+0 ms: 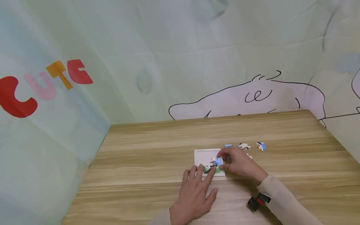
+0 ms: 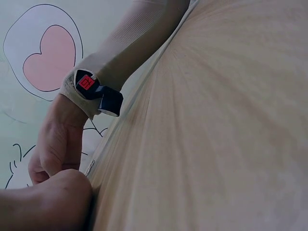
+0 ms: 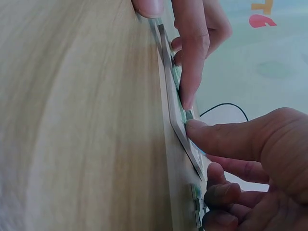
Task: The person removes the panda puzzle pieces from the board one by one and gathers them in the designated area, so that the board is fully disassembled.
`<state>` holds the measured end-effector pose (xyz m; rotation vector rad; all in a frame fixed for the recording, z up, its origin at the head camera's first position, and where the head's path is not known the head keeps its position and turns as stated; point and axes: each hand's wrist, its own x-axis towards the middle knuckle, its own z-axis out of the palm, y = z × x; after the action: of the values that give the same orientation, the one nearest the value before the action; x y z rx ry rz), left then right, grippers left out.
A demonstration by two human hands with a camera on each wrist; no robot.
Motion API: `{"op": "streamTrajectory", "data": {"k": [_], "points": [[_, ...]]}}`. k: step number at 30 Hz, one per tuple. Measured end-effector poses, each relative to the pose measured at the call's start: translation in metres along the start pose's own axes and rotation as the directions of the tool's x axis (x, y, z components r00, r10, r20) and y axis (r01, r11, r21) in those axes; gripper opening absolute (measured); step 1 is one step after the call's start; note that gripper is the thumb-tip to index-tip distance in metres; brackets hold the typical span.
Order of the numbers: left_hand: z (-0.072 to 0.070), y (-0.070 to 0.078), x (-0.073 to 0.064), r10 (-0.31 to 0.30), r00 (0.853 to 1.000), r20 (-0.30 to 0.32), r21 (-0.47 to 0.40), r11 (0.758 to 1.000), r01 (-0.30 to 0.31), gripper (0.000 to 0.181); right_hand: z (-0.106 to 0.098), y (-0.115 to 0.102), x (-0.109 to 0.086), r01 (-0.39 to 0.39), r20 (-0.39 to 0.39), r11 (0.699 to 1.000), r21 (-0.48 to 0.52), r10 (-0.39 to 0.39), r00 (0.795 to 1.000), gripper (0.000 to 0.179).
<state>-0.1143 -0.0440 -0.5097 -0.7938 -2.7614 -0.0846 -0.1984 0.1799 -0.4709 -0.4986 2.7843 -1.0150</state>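
On the wooden table point(image 1: 140, 150), the left hand point(image 1: 194, 195), fingers spread and gripping nothing, touches the near side of the puzzle tray point(image 1: 201, 158); the right hand point(image 1: 238, 161) bends thumb and forefinger at the tray's right edge, though whether they pinch anything is unclear. The blue piece point(image 1: 218, 161) should seat best pressed flat, neighbours held down

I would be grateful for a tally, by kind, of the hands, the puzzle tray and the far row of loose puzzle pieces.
Left hand and right hand: 2
Puzzle tray: 1
Far-row loose pieces: 3
Total: 6
Nearer loose pieces, partly hidden by the right hand, are not counted.
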Motion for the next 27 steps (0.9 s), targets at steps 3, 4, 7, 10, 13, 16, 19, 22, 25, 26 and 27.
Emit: {"op": "streamTrajectory", "data": {"k": [3, 4, 7, 10, 13, 16, 19, 22, 25, 26, 27], "points": [[0.0003, 0.0002, 0.0002, 0.0, 1.0, 0.006, -0.005, 1.0, 0.0, 0.061, 0.0002, -0.0005, -0.0001, 0.011, -0.01, 1.0, 0.01, -0.011, 1.0, 0.029], [0.0002, 0.0003, 0.0003, 0.001, 1.0, 0.008, -0.006, 1.0, -0.001, 0.061, 0.0002, -0.0006, -0.0002, 0.016, -0.011, 1.0, 0.013, -0.016, 1.0, 0.029], [0.0006, 0.0006, 0.0003, 0.002, 1.0, 0.008, -0.008, 1.0, -0.001, 0.061, 0.0005, -0.0007, -0.0009, 0.027, -0.016, 0.999, 0.019, -0.027, 1.0, 0.029], [0.0013, 0.0007, 0.0006, -0.001, 1.0, 0.0, -0.008, 1.0, 0.001, 0.061, 0.0004, -0.0005, -0.0017, 0.034, -0.021, 0.999, 0.033, -0.034, 0.999, 0.024], [0.0017, 0.0007, 0.0012, -0.011, 1.0, -0.013, -0.006, 1.0, 0.011, 0.061, 0.0006, 0.0, -0.0022, 0.044, -0.037, 0.998, 0.054, -0.042, 0.998, 0.014], [0.0015, 0.0007, 0.002, -0.02, 0.999, -0.028, -0.002, 1.0, 0.02, 0.061, 0.0011, 0.0, -0.0026, 0.07, -0.069, 0.995, 0.07, -0.065, 0.995, 0.012], [0.0012, 0.0008, 0.0029, -0.027, 0.999, -0.033, 0.004, 1.0, 0.027, 0.061, 0.0026, 0.0012, -0.0032, 0.119, -0.111, 0.991, 0.063, -0.111, 0.988, 0.016], [0.0004, 0.0013, 0.0035, -0.03, 0.999, -0.029, 0.003, 1.0, 0.03, 0.06, 0.0044, 0.0035, -0.0042, 0.167, -0.15, 0.985, 0.04, -0.16, 0.976, 0.021], [-0.0004, 0.0021, 0.0043, -0.036, 0.999, -0.021, 0.005, 0.999, 0.036, 0.06, 0.0065, 0.0051, -0.005, 0.205, -0.184, 0.978, 0.02, -0.198, 0.963, 0.023], [-0.0006, 0.0025, 0.0045, -0.036, 0.999, -0.02, 0.004, 0.999, 0.036, 0.061, 0.0071, 0.0054, -0.0053, 0.209, -0.19, 0.978, 0.018, -0.202, 0.961, 0.024], [-0.0006, 0.0028, 0.0046, -0.037, 0.999, -0.017, 0.005, 0.999, 0.037, 0.061, 0.0077, 0.0054, -0.0055, 0.209, -0.199, 0.978, 0.014, -0.202, 0.959, 0.024]]}}
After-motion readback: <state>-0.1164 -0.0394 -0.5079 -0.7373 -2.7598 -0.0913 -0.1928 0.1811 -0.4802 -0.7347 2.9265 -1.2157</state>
